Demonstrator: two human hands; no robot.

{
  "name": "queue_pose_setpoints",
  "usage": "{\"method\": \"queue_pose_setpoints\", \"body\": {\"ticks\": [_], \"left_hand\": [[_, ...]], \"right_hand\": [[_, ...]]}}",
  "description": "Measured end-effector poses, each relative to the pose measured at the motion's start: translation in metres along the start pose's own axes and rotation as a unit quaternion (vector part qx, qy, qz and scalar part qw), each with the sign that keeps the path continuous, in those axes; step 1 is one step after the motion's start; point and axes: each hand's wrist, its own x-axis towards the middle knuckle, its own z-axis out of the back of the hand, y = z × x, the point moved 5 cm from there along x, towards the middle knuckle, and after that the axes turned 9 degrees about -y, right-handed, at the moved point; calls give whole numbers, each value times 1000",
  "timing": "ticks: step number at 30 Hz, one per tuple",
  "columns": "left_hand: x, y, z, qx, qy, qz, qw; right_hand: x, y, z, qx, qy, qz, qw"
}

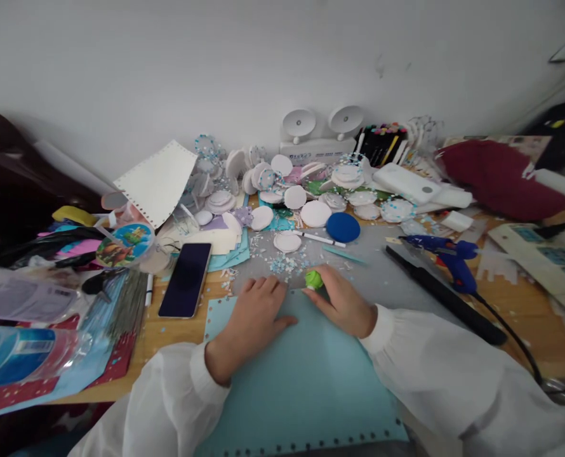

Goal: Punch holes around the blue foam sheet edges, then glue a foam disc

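Observation:
A light blue sheet (306,381) lies before me, with small punched holes along its left and bottom edges. My left hand (262,310) rests palm down on its upper left part, fingers extended and thumb apart. At the sheet's top edge, my right hand (342,301) pinches a small bright green craft punch (313,280) between thumb and fingers. Just beyond both hands, tiny white and blue paper bits (286,263) are scattered on the grey mat (382,285). How far the punch overlaps the paper is hard to see.
White paper discs (315,214) pile up at the back, near a blue round lid (343,226) and a white pen (320,238). A phone (186,280) lies left. On the right are a blue glue gun (447,255), its cord and a long black tool (447,297).

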Motion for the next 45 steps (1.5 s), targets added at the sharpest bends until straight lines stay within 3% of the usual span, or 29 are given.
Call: {"method": "queue_pose_setpoints", "body": {"ticks": [4,10,18,22,30,45], "left_hand": [[0,0,-2,-3,-5,11,1000],[8,1,6,-28,-62,-7,998],[17,9,3,-70,-42,-29,996],[20,10,0,-65,-78,-60,993],[15,12,-14,-92,-152,-111,978],[12,14,-8,-125,-149,-120,974]], "right_hand": [[0,1,2,7,-11,-15,1000],[-1,7,7,37,-7,-12,999],[20,6,14,89,63,7,994],[29,-1,12,110,116,24,987],[25,-15,6,79,120,29,989],[25,-8,11,85,135,51,986]]}}
